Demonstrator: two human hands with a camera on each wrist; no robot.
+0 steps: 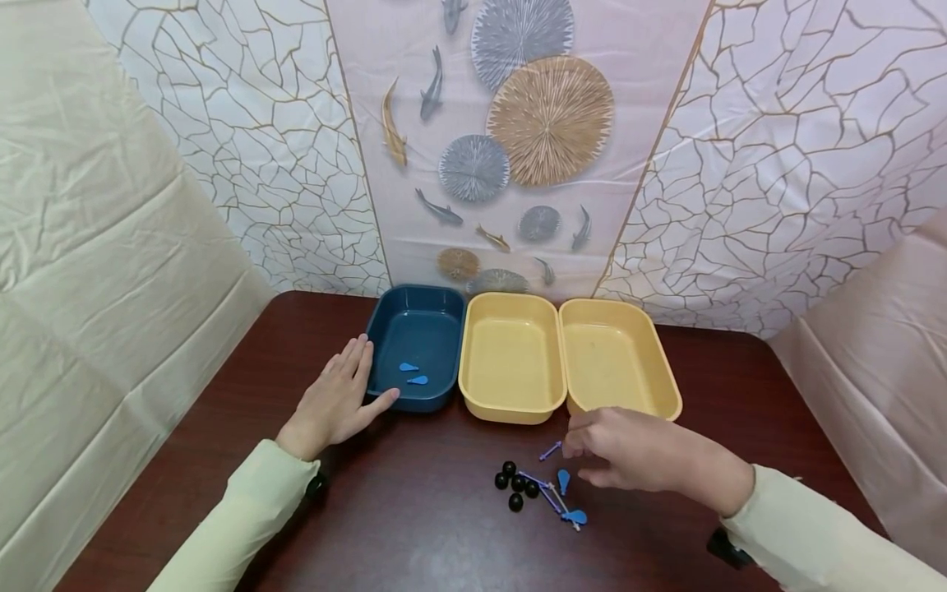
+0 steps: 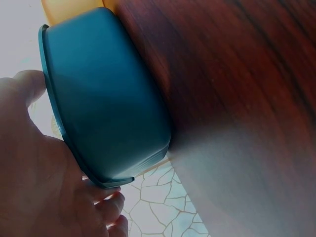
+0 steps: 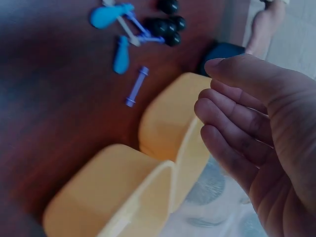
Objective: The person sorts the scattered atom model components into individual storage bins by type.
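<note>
My left hand [image 1: 336, 403] rests at the near left corner of a dark blue tray [image 1: 416, 403], fingers straight along its rim. Two small blue teardrop-shaped pieces [image 1: 418, 380] lie inside that tray. Over the table in front of the right yellow tray [image 1: 669, 386], my right hand [image 1: 629, 452] hovers with loosely bent fingers and nothing visible between them. Closest to it is a lone purple rod [image 3: 137, 86] with knobbed ends. Beside that are two more blue teardrop pieces [image 3: 121, 55], other purple rods [image 1: 549, 497], a greyish rod [image 1: 556, 498] and several black balls [image 1: 518, 483].
A middle yellow tray [image 1: 514, 415] stands between the blue tray and the right yellow one, all in a row at the back of the dark wooden table [image 1: 414, 526]. Patterned cloth [image 1: 259, 148] hangs behind, with plain cloth at both sides.
</note>
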